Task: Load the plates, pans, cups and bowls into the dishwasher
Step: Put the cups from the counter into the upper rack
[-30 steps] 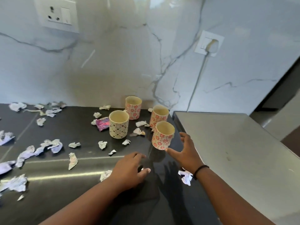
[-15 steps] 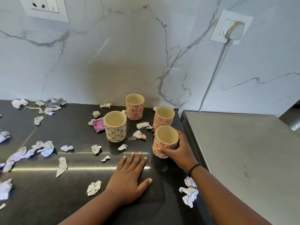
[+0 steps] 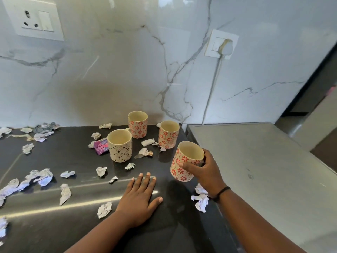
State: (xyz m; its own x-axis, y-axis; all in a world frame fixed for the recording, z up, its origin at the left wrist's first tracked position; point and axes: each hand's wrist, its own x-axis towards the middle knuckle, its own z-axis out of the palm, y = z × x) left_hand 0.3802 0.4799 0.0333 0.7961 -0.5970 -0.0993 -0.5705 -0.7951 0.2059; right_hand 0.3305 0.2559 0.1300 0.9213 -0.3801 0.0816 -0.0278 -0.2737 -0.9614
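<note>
Cup with red flowers (image 3: 186, 161): your right hand (image 3: 206, 170) is wrapped around it, thumb across the front, and it is tilted and lifted clear of the dark counter (image 3: 54, 225) near the counter's right edge. Your left hand (image 3: 139, 196) lies flat, palm down, fingers spread, holding nothing. Crumpled paper scraps (image 3: 200, 199) lie just beside your right wrist. Further back, a cream cup with dark diamonds (image 3: 120, 145) stands upright; behind it two more red-flowered cups (image 3: 138, 124) (image 3: 168, 134) stand near the marble wall (image 3: 109, 79).
</note>
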